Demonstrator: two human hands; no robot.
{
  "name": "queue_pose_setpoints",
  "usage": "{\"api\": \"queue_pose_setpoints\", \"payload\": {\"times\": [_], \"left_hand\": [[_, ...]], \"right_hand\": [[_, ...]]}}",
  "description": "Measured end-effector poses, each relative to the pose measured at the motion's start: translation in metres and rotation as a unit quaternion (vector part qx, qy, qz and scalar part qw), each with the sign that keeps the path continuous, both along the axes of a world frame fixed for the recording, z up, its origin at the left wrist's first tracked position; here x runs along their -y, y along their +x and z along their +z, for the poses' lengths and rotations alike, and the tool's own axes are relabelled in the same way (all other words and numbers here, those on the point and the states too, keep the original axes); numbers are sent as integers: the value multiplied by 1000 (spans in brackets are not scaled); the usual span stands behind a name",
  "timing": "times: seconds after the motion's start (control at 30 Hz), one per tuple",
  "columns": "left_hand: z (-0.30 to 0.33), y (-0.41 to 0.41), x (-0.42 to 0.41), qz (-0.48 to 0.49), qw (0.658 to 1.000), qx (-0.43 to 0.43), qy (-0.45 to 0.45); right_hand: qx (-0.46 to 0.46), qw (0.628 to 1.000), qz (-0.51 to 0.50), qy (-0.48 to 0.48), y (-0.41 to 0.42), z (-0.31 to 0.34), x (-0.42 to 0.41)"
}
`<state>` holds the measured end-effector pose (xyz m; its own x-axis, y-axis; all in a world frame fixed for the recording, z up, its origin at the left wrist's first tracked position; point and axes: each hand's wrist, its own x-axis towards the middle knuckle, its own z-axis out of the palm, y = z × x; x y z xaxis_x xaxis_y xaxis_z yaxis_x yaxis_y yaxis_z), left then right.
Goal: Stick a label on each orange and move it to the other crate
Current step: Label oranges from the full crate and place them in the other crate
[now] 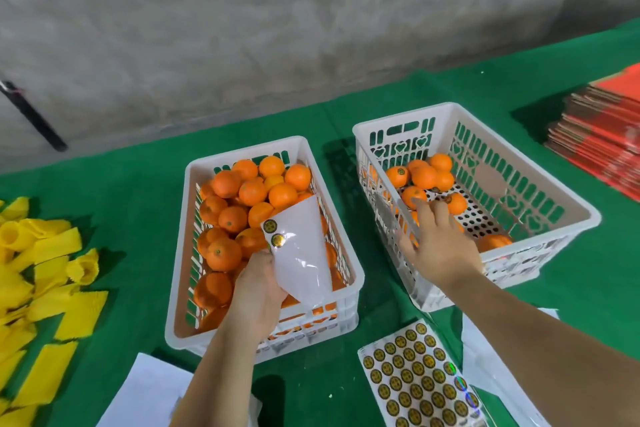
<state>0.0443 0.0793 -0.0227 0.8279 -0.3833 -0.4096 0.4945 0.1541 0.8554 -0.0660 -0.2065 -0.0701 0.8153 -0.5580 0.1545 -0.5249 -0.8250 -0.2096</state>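
Two white slotted crates stand on a green table. The left crate (180,253) is piled with unlabelled oranges (252,192). The right crate (561,204) holds several labelled oranges (424,177) at its far left end. My left hand (258,291) grips a glossy white label sheet (301,246) with two round gold-and-black labels at its upper left, held above the left crate. My right hand (438,243) reaches over the near rim of the right crate with spread fingers, holding nothing; an orange (493,242) lies just to its right.
A full sheet of round labels (419,381) lies at the front right, with white backing sheets (145,392) beside it and at the front left. Yellow foam fruit sleeves (38,274) are heaped at the left. Flat red cartons (602,135) are stacked at the far right.
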Motion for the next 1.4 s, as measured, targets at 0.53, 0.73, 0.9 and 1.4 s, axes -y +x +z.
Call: {"api": "queue_pose_setpoints", "payload": {"times": [0.53, 0.73, 0.9, 1.4], "left_hand": [[-28, -14, 87, -137, 960, 150, 195], [-44, -18, 91, -155, 895, 337, 249], [-37, 7, 41, -25, 722, 520, 455], [-49, 50, -52, -23, 742, 308, 595]], "right_hand": [[-12, 952, 172, 252, -9, 22, 16], [83, 963, 144, 213, -13, 11, 17], [79, 974, 140, 159, -12, 5, 21], [45, 985, 159, 51, -8, -6, 26]]}}
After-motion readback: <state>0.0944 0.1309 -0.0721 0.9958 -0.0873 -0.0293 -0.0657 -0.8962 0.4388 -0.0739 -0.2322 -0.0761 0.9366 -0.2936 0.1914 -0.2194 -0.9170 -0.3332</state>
